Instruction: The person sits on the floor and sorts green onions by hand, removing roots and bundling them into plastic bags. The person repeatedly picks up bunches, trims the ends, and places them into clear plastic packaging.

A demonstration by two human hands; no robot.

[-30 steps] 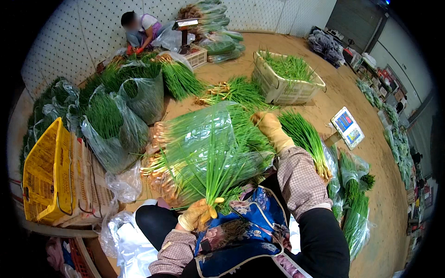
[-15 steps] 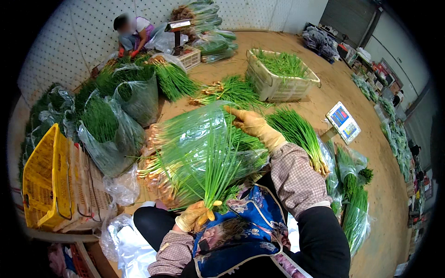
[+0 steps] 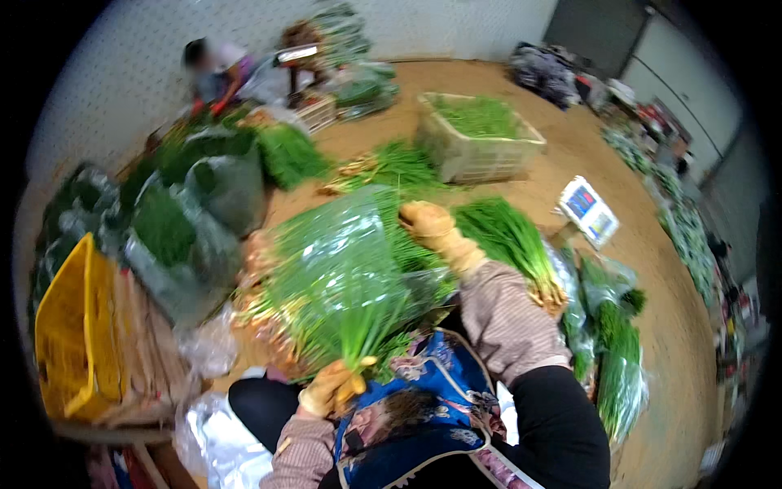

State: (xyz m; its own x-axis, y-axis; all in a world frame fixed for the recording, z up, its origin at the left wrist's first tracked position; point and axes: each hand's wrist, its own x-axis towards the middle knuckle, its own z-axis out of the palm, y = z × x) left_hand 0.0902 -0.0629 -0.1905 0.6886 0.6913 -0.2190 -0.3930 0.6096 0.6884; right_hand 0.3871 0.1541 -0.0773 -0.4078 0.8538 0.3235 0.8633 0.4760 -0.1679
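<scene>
My left hand (image 3: pixel 328 388), in a yellowish glove, is closed round the root end of a small bunch of green onions (image 3: pixel 364 328), whose leaves fan away from me. Under those leaves lies a large pile of green onions (image 3: pixel 265 319), roots to the left, partly covered by a clear plastic bag (image 3: pixel 338 244). My right hand (image 3: pixel 433 226), also gloved, is curled closed beside the right edge of the bag, by the leaf tips; what its fingers hold, if anything, is hidden. A loose bunch of green onions (image 3: pixel 513 244) lies just right of it.
A cream crate (image 3: pixel 481 161) of cut greens stands ahead. Bagged greens (image 3: pixel 167 228) and a yellow crate (image 3: pixel 75 338) line my left. A scale display (image 3: pixel 588 212) and bagged onions (image 3: pixel 621 367) are right. A person (image 3: pixel 216 77) crouches at the far left near another scale (image 3: pixel 296 55).
My right hand's pointing finger has curled in, and the hand stays by the bag's edge. My left hand keeps its hold on the bunch. The whole view has shifted slightly and blurred.
</scene>
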